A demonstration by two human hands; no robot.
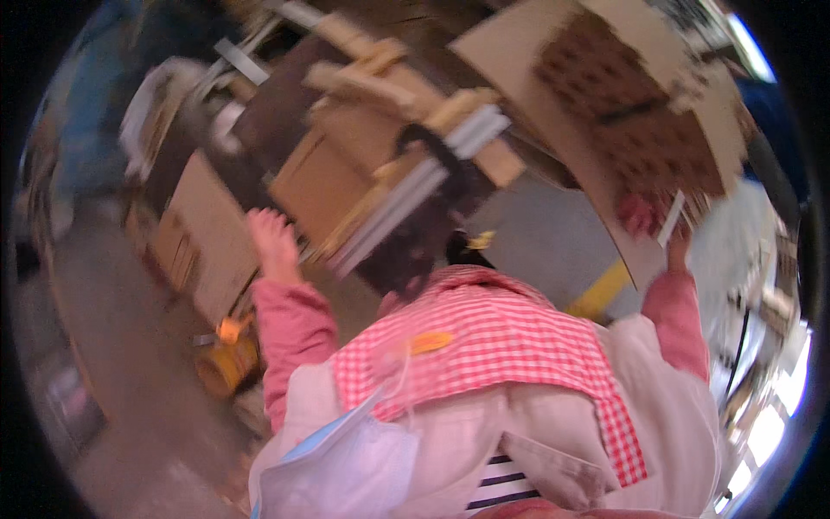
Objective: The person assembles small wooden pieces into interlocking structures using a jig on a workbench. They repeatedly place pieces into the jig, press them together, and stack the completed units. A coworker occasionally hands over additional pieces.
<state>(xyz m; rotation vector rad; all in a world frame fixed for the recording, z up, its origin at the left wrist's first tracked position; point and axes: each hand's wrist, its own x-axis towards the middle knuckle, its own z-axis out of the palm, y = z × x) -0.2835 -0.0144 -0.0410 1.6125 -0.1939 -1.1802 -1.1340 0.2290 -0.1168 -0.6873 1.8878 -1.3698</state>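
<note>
My left hand (pixel 275 242) reaches forward, fingers extended and slightly apart, with nothing visible in it. It is between a leaning cardboard sheet (pixel 207 238) and a bench-like stack with a brown cardboard box (pixel 324 186). At the right, my right hand (pixel 679 245) is over the near edge of a large cardboard sheet (pixel 596 203). A short thin white strip (pixel 671 218) crosses its fingers and seems gripped in them; blur hides the exact grip. Rows of reddish-brown pieces (pixel 635 112) cover that sheet just beyond the hand.
Wooden blocks (pixel 372 82) and a pale metal bar (pixel 398 208) lie on the stack ahead, with a dark curved handle (pixel 432 147). A yellow can (pixel 226 363) stands left of my left forearm. A yellow line (pixel 601 290) marks the floor.
</note>
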